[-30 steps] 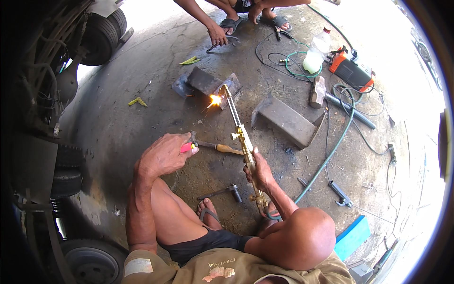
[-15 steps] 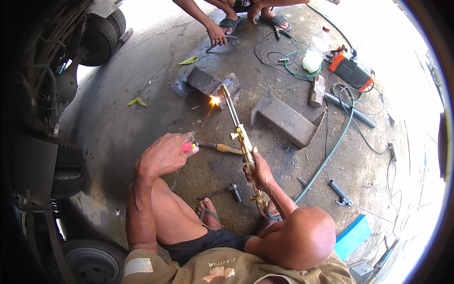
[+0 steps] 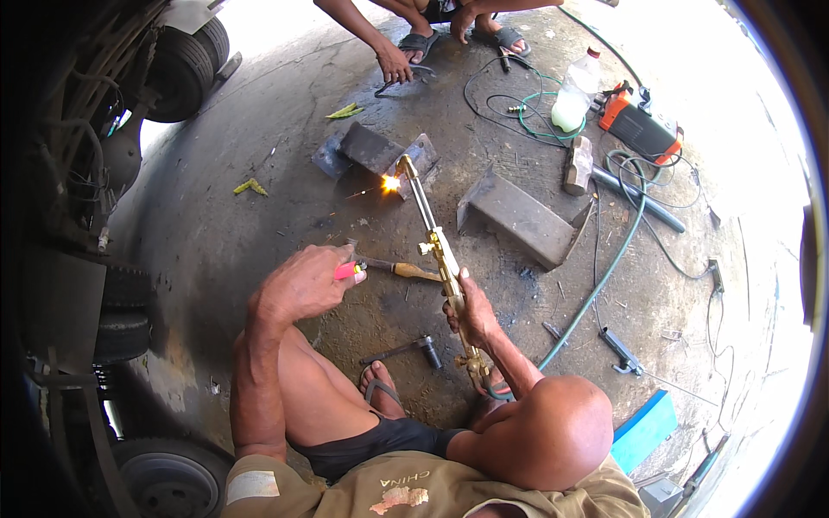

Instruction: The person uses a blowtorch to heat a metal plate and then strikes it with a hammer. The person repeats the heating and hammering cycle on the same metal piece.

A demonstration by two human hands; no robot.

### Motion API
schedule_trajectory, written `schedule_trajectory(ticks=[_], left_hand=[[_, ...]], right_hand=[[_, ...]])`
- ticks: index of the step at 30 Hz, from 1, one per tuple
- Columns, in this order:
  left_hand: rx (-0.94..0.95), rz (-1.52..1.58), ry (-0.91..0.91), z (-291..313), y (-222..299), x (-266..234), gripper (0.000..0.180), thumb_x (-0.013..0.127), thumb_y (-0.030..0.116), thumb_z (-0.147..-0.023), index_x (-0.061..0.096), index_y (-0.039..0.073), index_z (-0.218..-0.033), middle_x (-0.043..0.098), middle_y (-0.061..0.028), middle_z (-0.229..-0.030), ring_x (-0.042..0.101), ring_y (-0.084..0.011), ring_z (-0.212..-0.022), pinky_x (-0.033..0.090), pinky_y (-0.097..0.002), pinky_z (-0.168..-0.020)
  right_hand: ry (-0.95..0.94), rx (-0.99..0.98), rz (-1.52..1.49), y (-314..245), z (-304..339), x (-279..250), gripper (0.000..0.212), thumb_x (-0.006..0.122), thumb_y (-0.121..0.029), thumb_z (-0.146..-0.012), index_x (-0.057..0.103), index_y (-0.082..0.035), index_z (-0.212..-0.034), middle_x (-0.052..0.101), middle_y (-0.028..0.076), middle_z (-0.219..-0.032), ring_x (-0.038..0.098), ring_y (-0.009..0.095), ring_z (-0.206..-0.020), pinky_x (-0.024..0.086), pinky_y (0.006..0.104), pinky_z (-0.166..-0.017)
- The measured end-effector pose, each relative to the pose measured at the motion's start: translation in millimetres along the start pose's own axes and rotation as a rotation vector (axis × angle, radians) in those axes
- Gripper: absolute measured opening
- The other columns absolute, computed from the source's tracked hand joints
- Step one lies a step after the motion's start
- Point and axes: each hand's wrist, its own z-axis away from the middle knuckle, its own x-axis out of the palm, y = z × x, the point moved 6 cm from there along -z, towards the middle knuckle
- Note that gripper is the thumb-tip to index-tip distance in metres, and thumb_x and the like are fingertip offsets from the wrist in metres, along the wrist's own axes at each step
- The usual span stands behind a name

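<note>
A pink lighter [image 3: 348, 270] is held in my left hand [image 3: 305, 285], whose fingers are curled round it. My right hand [image 3: 473, 315] grips the body of a long brass cutting torch [image 3: 446, 263] that points away from me. A bright orange flame [image 3: 391, 183] burns at the torch head, with a few sparks to its left. Behind the flame lies a dark steel channel piece with end plates [image 3: 371, 148]; I cannot tell whether the flame touches it. A wooden-handled hammer [image 3: 414, 271] lies between my hands, its head partly hidden by my left hand.
To the right are another steel channel [image 3: 522, 216], a sledgehammer [image 3: 580, 167], a bottle [image 3: 577, 91], an orange-black machine [image 3: 643, 129] and a green hose [image 3: 596, 298]. A socket wrench [image 3: 427, 350] lies by my foot. Across from me, another person's hand [image 3: 395, 66] holds a dark curved thing. Truck wheels [image 3: 177, 73] stand left.
My left hand has shifted very slightly right, with the lighter tilted a little differently. Sparks that trailed downward from the flame now show to its left. The torch has barely moved.
</note>
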Motion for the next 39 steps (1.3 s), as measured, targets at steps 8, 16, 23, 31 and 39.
schedule_trajectory(ticks=[8, 16, 23, 31, 39], left_hand=[[0.002, -0.021, -0.035, -1.1, 1.7, 3.9, 0.049, 0.058, 0.032, -0.095, 0.060, -0.009, -0.121, 0.066, -0.0304, -0.105, 0.062, -0.0439, -0.103, 0.048, -0.0481, -0.092], [0.021, -0.004, -0.055, -5.6, 1.4, 11.3, 0.046, 0.060, 0.031, -0.094, 0.059, -0.009, -0.118, 0.066, -0.0300, -0.105, 0.061, -0.0442, -0.105, 0.048, -0.0485, -0.092], [0.022, -0.016, -0.050, -4.8, 2.1, 10.3, 0.045, 0.059, 0.030, -0.095, 0.058, -0.008, -0.118, 0.066, -0.0293, -0.104, 0.061, -0.0445, -0.103, 0.048, -0.0490, -0.091], [0.053, -0.019, -0.039, -6.3, 1.3, 13.5, 0.044, 0.060, 0.030, -0.095, 0.060, -0.008, -0.115, 0.066, -0.0298, -0.103, 0.062, -0.0449, -0.102, 0.048, -0.0494, -0.091], [0.032, -0.015, -0.053, -7.5, 5.4, 11.2, 0.043, 0.059, 0.029, -0.095, 0.061, -0.009, -0.114, 0.066, -0.0301, -0.103, 0.062, -0.0448, -0.103, 0.049, -0.0492, -0.091]], right_hand=[[0.005, -0.013, 0.009, 1.8, -2.5, -3.9, 0.066, 0.036, -0.070, -0.096, 0.053, -0.007, -0.103, 0.050, 0.002, -0.058, 0.043, 0.014, -0.042, 0.035, 0.0298, -0.041], [0.001, -0.001, 0.002, 0.5, -1.4, -1.3, 0.065, 0.036, -0.070, -0.097, 0.054, -0.007, -0.101, 0.051, 0.003, -0.058, 0.044, 0.013, -0.042, 0.035, 0.0299, -0.041], [0.022, -0.008, 0.025, -1.0, 0.8, -2.7, 0.065, 0.036, -0.067, -0.098, 0.056, -0.005, -0.100, 0.051, 0.002, -0.059, 0.045, 0.013, -0.044, 0.035, 0.0298, -0.042], [0.019, 0.008, 0.021, -0.3, -0.1, -0.8, 0.067, 0.035, -0.068, -0.098, 0.056, -0.004, -0.101, 0.052, 0.002, -0.060, 0.045, 0.012, -0.045, 0.035, 0.0294, -0.043], [0.004, -0.010, 0.019, -0.2, 2.2, -0.6, 0.067, 0.035, -0.068, -0.098, 0.055, -0.004, -0.100, 0.052, 0.002, -0.059, 0.045, 0.012, -0.045, 0.036, 0.0296, -0.043]])
